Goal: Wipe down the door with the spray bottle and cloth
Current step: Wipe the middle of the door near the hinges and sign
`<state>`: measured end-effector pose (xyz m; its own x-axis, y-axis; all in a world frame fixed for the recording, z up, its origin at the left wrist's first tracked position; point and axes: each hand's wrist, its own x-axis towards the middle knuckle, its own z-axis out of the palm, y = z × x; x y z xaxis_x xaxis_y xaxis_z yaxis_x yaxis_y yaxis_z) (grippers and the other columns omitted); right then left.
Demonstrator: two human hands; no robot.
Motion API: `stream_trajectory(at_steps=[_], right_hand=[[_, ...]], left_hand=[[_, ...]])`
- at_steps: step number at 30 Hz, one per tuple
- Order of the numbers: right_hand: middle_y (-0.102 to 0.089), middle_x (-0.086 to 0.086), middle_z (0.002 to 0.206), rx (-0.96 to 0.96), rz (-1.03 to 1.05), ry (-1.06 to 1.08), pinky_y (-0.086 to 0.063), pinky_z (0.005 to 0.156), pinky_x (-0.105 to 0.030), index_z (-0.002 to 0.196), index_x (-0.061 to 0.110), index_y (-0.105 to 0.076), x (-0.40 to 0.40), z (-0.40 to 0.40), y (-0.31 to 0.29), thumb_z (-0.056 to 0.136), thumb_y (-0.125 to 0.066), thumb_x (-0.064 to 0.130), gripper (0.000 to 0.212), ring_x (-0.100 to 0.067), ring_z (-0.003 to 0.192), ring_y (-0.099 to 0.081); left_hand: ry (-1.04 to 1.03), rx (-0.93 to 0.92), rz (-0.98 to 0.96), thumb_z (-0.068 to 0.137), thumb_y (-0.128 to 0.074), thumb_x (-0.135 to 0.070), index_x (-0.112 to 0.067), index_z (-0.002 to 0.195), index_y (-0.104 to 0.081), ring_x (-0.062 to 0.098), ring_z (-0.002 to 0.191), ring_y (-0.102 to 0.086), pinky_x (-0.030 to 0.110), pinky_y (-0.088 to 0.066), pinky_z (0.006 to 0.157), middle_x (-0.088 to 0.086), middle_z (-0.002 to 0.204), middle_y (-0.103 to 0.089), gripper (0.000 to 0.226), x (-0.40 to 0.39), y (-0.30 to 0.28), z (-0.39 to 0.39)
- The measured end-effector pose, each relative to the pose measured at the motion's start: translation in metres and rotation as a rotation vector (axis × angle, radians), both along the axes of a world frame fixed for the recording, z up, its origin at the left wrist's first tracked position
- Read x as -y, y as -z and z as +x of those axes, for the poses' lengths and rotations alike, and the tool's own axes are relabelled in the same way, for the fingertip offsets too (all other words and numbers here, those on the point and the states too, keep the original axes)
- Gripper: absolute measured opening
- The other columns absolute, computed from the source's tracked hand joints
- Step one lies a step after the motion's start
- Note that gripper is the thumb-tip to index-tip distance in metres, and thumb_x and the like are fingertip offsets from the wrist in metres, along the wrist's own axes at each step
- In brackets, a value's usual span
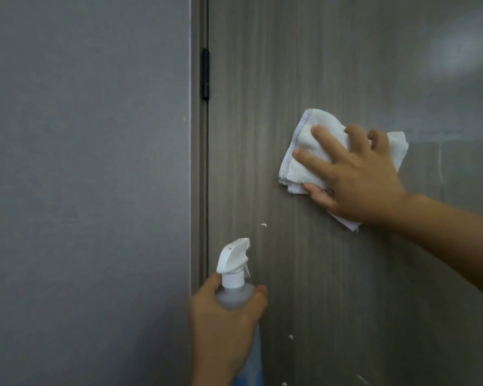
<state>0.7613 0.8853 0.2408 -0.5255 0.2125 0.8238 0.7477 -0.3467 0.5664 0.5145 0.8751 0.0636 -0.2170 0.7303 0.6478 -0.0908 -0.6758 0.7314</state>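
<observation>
A grey-brown wood-grain door fills the right two thirds of the view. My right hand presses a folded white cloth flat against the door with spread, straight fingers. Low in the middle, my left hand grips the neck of a clear spray bottle with a white trigger head, its nozzle pointing toward the door. The bottle's blue lower part is mostly hidden by my hand. A few white foam drops cling to the door below the cloth.
A plain grey wall takes up the left third. The door frame runs vertically between wall and door, with a black hinge near the top. A pale light reflection shows on the door at upper right.
</observation>
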Motion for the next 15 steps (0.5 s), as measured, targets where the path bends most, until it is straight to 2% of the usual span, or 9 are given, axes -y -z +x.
stream_trajectory(at_steps=[3,7,15], right_hand=[[-0.041,-0.01,0.16,0.006,-0.002,0.003,-0.035,0.089,-0.054,0.146,0.032,-0.052,-0.002,0.0,0.002,0.097,-0.043,0.061,0.058,-0.047,0.119,-0.047],[-0.043,-0.013,0.158,0.022,-0.011,-0.015,-0.035,0.089,-0.054,0.144,0.03,-0.054,-0.002,-0.001,0.004,0.096,-0.043,0.059,0.057,-0.048,0.116,-0.049],[-0.044,-0.014,0.156,0.047,-0.003,-0.016,-0.036,0.087,-0.055,0.143,0.029,-0.055,-0.003,0.002,0.003,0.096,-0.045,0.059,0.057,-0.049,0.115,-0.051]], left_hand=[[0.032,-0.014,0.002,0.057,-0.083,-0.022,-0.011,0.068,-0.068,0.006,0.049,-0.056,0.025,-0.049,0.051,0.01,0.062,-0.066,0.021,-0.002,-0.003,0.004],[0.041,-0.072,0.041,0.067,-0.087,-0.008,-0.006,0.069,-0.064,0.01,0.05,-0.053,0.031,-0.047,0.05,0.015,0.061,-0.062,0.022,-0.007,-0.01,0.01],[-0.003,-0.037,0.032,0.068,-0.088,-0.008,-0.014,0.071,-0.068,0.008,0.052,-0.058,0.027,-0.051,0.053,0.008,0.065,-0.066,0.021,-0.008,-0.009,0.015]])
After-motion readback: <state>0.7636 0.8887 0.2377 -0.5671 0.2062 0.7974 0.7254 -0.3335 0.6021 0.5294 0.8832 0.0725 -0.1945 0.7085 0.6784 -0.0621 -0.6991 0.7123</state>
